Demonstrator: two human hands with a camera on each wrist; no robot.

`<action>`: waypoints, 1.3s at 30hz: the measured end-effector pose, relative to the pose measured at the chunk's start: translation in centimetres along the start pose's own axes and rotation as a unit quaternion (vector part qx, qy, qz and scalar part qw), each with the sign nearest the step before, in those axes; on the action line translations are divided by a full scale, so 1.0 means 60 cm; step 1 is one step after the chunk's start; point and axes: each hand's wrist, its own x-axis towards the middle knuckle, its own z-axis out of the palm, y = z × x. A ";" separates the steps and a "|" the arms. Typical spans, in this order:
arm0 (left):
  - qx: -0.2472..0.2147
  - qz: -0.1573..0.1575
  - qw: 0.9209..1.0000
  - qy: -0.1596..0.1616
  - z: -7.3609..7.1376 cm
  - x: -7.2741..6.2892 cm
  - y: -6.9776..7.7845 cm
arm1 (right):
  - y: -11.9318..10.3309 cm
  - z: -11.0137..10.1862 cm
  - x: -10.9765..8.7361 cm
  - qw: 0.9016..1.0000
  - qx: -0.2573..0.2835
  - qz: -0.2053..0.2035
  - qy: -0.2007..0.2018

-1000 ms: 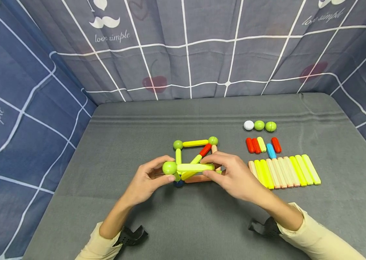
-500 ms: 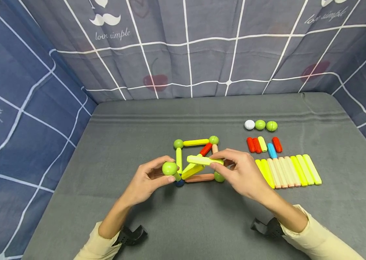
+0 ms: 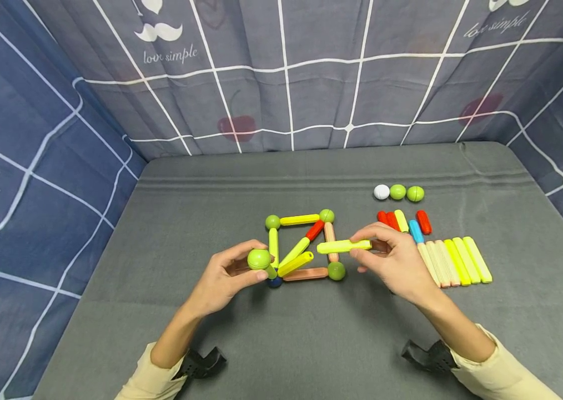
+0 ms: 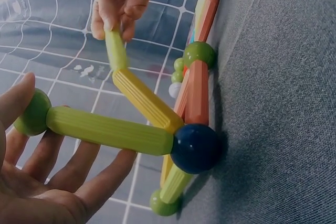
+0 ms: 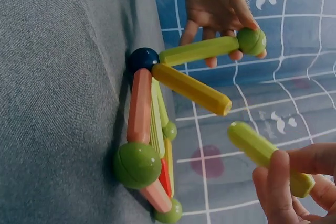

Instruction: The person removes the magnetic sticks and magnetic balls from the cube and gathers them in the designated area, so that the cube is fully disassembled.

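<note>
My left hand (image 3: 226, 280) holds a green ball (image 3: 259, 259) between thumb and fingers. That ball tops a green rod (image 4: 110, 130), whose lower end meets a dark blue ball (image 4: 197, 148) on the table. From the blue ball a yellow rod (image 5: 191, 88) slants upward, its other end free. My right hand (image 3: 393, 258) pinches a light yellow-green rod (image 3: 341, 246) in the air, apart from the other pieces. Beneath lies a four-sided frame with green balls (image 3: 336, 271) at its other corners, and a red rod (image 3: 315, 230) and a green rod (image 3: 294, 252) form its diagonal.
Right of the frame lies a row of long yellow and pale wood-coloured rods (image 3: 456, 261). Behind it are short red rods (image 3: 423, 222), a blue rod (image 3: 416, 231) and a white ball (image 3: 381, 192) beside two green ones. A checked curtain (image 3: 311, 100) stands behind the grey table.
The right hand has drawn the yellow-green rod away from the green ball and moved it rightward. The left hand has stayed in place on the ball.
</note>
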 end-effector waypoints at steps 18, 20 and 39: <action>-0.013 0.005 1.000 0.009 -0.001 -0.001 -0.005 | 0.011 -0.032 -0.022 0.997 0.050 0.049 0.027; -0.013 0.006 1.000 0.009 -0.001 0.000 -0.006 | 0.014 -0.035 -0.024 0.997 0.061 0.049 0.029; -0.016 0.021 1.000 0.006 -0.003 0.002 -0.009 | 0.041 -0.101 -0.058 0.991 0.077 0.043 0.103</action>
